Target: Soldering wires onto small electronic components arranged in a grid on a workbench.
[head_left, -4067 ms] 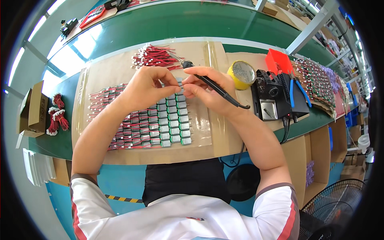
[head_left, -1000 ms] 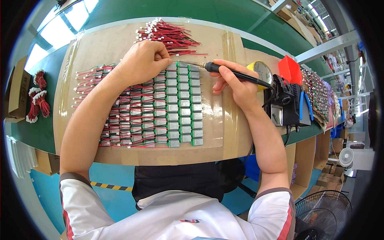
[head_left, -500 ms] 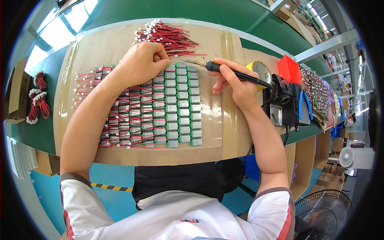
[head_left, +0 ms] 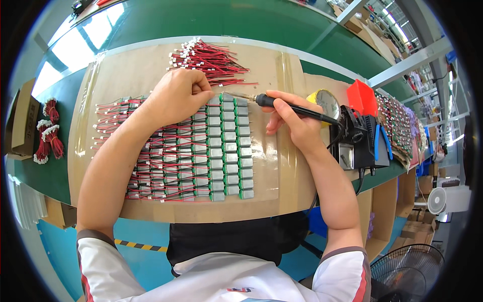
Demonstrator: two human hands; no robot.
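My right hand (head_left: 300,127) grips a soldering iron (head_left: 294,109) by its black handle, the metal tip pointing left. That tip is at the far end of several columns of small silver-grey battery cells (head_left: 230,147) with green edges. Close to the tip, my left hand (head_left: 182,96) is closed in a pinch over the far end of the columns; what its fingertips hold is hidden. Red and black wire leads (head_left: 166,157) with white connectors lie across the left columns, while the right columns show bare cells. Beyond my left hand is a pile of loose red-black leads (head_left: 211,60).
Right of the cells stand a roll of yellow tape (head_left: 326,105), a black soldering station (head_left: 354,141), a red bin (head_left: 362,98) and blue-handled pliers (head_left: 383,143). Bundled leads (head_left: 50,136) and a cardboard box (head_left: 25,121) sit at the left. Brown cardboard (head_left: 266,205) covers the bench.
The whole view has shifted, so the bench appears lower in the picture. Both hands and the soldering iron keep nearly the same place over the cells.
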